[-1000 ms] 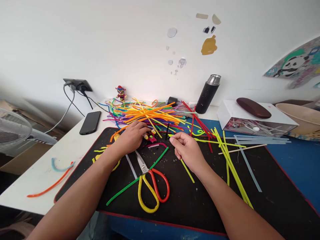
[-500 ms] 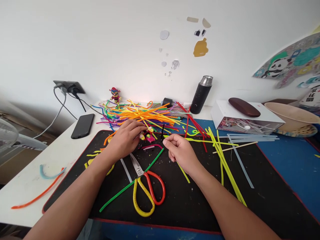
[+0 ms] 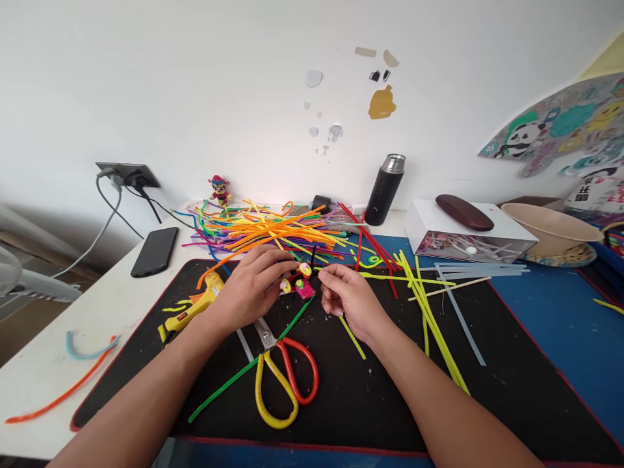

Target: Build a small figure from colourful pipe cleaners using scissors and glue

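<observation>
My left hand (image 3: pixel 256 283) is closed around a small pipe-cleaner figure (image 3: pixel 305 288) with magenta, yellow and white parts; the fingers hide some of it. Close to its right side, my right hand (image 3: pixel 348 296) has thumb and forefinger pinched together. A short black pipe cleaner (image 3: pixel 313 255) stands up at those fingertips, its lower end hard to see. Below the hands lie scissors (image 3: pixel 266 338) with one yellow and one red handle, blades partly under my left hand. A green pipe cleaner (image 3: pixel 224 394) runs beneath them. A yellow glue gun (image 3: pixel 195 311) rests beside my left forearm.
A heap of coloured pipe cleaners (image 3: pixel 273 227) lies at the back by the wall. Yellow-green ones (image 3: pixel 433 325) spread across the black mat (image 3: pixel 370 416) at right. A black flask (image 3: pixel 385 192), a white box (image 3: pixel 468 237) and a phone (image 3: pixel 155 252) stand or lie around.
The figure in my left hand has come nearer to my right fingertips and shows more. The view has shifted slightly, and the glue gun is less covered by my left arm.
</observation>
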{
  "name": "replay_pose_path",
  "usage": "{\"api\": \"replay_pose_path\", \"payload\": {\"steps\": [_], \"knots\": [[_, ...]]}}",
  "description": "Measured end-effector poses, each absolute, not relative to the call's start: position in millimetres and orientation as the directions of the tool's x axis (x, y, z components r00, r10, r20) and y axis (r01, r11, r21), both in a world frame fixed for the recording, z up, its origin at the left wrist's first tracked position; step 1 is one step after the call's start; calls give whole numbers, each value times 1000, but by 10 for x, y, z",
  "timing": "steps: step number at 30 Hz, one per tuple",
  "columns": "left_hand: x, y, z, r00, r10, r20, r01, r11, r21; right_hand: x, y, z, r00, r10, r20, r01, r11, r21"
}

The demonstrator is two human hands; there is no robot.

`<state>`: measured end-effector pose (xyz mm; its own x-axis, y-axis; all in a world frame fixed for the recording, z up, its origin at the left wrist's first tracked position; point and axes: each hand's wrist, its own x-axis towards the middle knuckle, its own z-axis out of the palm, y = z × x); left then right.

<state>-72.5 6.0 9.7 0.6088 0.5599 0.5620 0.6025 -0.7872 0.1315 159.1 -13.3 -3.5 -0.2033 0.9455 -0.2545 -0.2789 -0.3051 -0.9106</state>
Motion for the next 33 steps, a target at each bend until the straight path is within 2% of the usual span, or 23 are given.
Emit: {"api": "replay_pose_path", "payload": {"steps": [8, 19, 26, 33], "knots": [[-641, -40, 73, 653, 502, 567, 647, -759, -72, 1559, -132, -127, -254, 916, -310, -275, -376, -885], [-578, -94, 54, 693, 493, 525, 629, -770, -107, 1539, -151, -123, -311, 893, -325, -299, -417, -858], [-584, -139, 85, 724, 435, 536, 620, -751, -227, 1516, -156, -117, -328, 878, -349, -314, -449, -836], [-545, -156, 84, 710, 440, 550, 621, -760, -193, 1525, -161, -142, -339, 876, -342, -364, -457, -812]]}}
